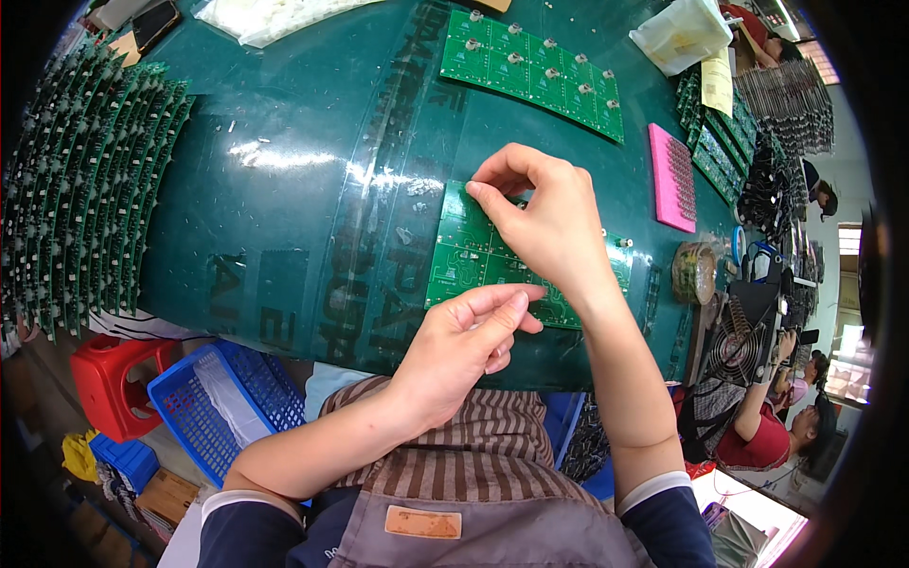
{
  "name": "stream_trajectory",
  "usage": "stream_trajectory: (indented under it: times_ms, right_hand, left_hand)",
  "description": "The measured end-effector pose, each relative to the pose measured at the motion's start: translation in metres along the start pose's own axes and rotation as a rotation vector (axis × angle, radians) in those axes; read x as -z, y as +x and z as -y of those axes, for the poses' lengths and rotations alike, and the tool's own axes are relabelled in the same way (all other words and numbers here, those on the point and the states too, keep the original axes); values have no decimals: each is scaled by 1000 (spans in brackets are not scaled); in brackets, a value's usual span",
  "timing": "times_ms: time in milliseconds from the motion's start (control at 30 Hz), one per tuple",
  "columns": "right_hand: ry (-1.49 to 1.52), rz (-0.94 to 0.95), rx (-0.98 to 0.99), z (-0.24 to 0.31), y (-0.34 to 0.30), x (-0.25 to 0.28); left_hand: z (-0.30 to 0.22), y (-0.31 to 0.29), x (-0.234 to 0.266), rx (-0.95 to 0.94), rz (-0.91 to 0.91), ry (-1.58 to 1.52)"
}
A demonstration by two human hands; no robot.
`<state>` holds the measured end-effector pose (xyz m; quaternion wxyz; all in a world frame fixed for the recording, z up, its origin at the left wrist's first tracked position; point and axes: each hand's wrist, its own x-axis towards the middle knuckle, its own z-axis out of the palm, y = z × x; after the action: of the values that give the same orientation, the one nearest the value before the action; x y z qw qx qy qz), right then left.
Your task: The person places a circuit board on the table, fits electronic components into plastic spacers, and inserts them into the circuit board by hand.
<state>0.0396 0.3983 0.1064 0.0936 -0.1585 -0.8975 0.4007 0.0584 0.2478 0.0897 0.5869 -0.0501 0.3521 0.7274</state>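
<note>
A green circuit board [461, 248] lies on the table just in front of me, with a few small metal parts standing at its right end. My right hand [549, 208] arches over it, thumb and forefinger pinched together at its far left corner; whatever they grip is too small to make out. Above the board's near edge is my left hand [469, 331], fingers curled and thumb pressed to forefinger. Any item in that pinch is hidden. Beyond, a second green board [530, 71] carries several upright metal parts.
Stacked circuit boards [90, 189] rise at the left table edge. To the right are a pink foam block [670, 178] holding rows of small parts, a clear round container [694, 273] and a fan [739, 341]. A blue basket [227, 402] and red stool [118, 379] stand below left. Other people sit far right.
</note>
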Motion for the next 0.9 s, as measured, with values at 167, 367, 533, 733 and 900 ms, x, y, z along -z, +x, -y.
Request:
stream_trajectory:
  times_ms: [167,367,533,733,900]
  right_hand:
    - [-56,-141,167,-8,-14,-3]
    - [-138,-206,318,-33,-17,23]
    - [-610,-531,-2,-116,-31,125]
    - [-590,-456,-220,-166,-42,177]
    - [-624,-397,-200,-160,-41,178]
  left_hand:
    - [1,1,-2,1,0,-25]
    - [3,0,3,-18,-23,-54]
    - [1,-2,-2,-18,-59,11]
    - [-1,-3,-5,-3,-64,41]
    - [3,-1,-10,4,-60,78]
